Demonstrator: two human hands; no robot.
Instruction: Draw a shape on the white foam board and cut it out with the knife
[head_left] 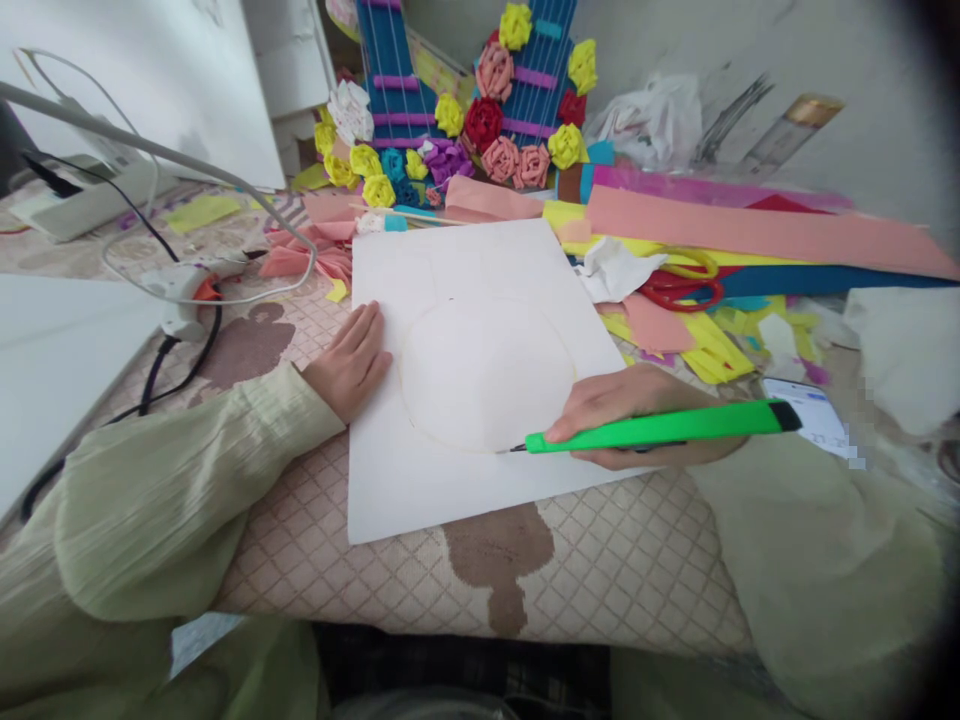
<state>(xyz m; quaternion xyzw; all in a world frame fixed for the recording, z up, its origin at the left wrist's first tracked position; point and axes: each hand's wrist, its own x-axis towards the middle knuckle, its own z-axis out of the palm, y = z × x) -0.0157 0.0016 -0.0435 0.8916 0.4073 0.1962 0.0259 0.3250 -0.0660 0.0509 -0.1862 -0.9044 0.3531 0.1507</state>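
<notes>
Head view: white sheet (487, 370) lies flat on the worktop (330, 550), in front of the person, slightly skewed. Faint rounded outline drawn on it, with fainter lines running up from the top of the curve.

Left hand (349, 365): flat, fingers extended and close together, palm down on the sheet's left edge. Nothing gripped.

Right hand (626, 385): closed around a green cutter (652, 428), held low and nearly level over the sheet's right side. Thin tip points left, right at the bottom of the outline; can't tell how deep it sits, if at all.

Left of the sheet: glue gun (184, 310) with black cable, then a white board (67, 350) at the edge. Behind: blue guitar-like shapes (405, 90) with strings and purple bars, paper flowers (484, 122) clustered around them. Right: crumpled white tissue (615, 268) just beside the sheet, scissors (667, 290) with red and yellow handles near it, long pink paper strip (735, 230) behind. Phone (806, 410) lies beyond the right hand, partly covered.
</notes>
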